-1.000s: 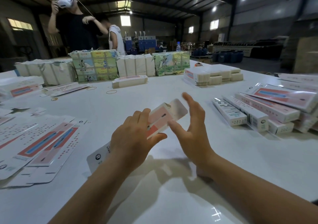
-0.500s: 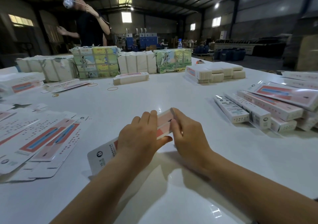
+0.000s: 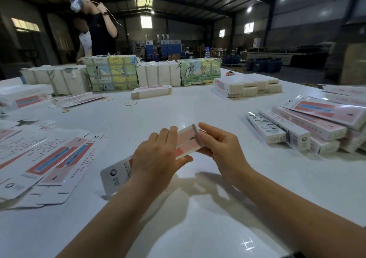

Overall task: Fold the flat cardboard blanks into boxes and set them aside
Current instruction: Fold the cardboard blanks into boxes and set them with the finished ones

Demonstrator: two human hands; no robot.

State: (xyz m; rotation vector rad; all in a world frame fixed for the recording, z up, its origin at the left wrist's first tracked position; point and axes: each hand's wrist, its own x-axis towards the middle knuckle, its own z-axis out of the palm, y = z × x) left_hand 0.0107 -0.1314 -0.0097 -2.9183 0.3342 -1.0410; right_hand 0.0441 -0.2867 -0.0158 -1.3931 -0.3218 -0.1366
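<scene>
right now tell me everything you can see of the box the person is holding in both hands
The box is a long, narrow carton of thin white card with a pink-red panel on its upper face and a white near end bearing a round logo and small print. It is held low over the white table, running from lower left to upper right. The left hand wraps over its middle; the right hand grips the far end, fingers over the end flap.

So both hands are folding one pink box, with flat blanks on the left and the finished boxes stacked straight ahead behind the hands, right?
Not quite. In the head view the finished boxes are piled on the right of the table, not straight ahead. The rest holds: left hand and right hand hold one pink box; flat blanks lie left.
</scene>
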